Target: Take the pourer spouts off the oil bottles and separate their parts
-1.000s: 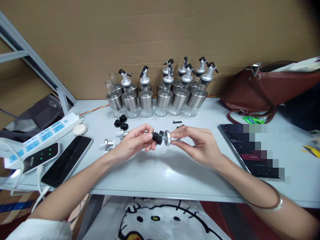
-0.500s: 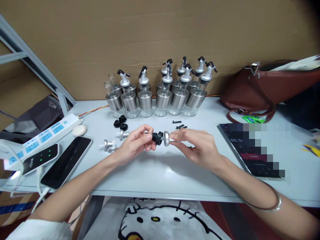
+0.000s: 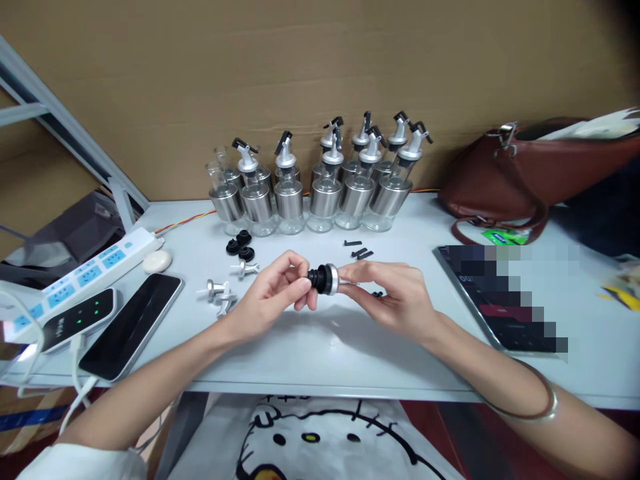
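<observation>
Above the white table (image 3: 320, 347), my left hand (image 3: 273, 293) pinches a black rubber stopper (image 3: 315, 278). My right hand (image 3: 395, 293) pinches a silver pourer spout (image 3: 333, 279). The stopper sits pushed up against the spout's silver collar, so the two parts touch. Just left of my left hand lie loose silver spouts (image 3: 217, 292) and three black stoppers (image 3: 239, 245). Small black lever pieces (image 3: 360, 252) lie beyond my right hand.
Several glass and steel dispenser bottles (image 3: 320, 193) stand at the back, most with spouts fitted. A phone (image 3: 133, 323), a power bank (image 3: 75, 317) and a power strip (image 3: 85, 270) lie at left. At right are a tablet (image 3: 500, 293) and a brown bag (image 3: 525, 173).
The black stopper has slid along the stem until it meets the silver collar; a gap showed between them before. Both hands have moved closer together.
</observation>
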Tool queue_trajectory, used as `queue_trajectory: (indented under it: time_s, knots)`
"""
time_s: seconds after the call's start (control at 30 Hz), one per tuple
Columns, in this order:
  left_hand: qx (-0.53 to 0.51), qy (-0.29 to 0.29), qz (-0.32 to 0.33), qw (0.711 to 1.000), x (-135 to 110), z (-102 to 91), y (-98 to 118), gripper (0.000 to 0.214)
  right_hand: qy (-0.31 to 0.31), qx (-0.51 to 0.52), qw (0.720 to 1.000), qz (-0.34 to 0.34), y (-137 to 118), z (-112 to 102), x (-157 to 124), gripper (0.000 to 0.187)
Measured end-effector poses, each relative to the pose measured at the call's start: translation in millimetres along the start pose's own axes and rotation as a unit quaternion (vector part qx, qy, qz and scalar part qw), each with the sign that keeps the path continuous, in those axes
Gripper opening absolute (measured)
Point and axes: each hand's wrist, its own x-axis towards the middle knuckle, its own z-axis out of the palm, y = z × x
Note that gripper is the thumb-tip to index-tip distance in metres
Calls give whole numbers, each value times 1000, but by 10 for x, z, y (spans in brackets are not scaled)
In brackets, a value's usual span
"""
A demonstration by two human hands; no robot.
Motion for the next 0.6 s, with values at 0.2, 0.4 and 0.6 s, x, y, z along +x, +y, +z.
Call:
queue_trajectory:
  time_s: [0.2, 0.4, 0.6]
  knots:
    - [-25, -12, -26, 999, 55, -37, -80, 27, -33, 36, 998, 50, 43, -12, 11, 9]
    - [-103, -14, -47, 993, 98, -49, -91, 28, -90, 91, 984, 125, 97, 10, 69, 11]
    - [-107, -13, -71, 992, 98, -62, -115, 26, -119, 144, 971, 151, 161, 5, 72, 15]
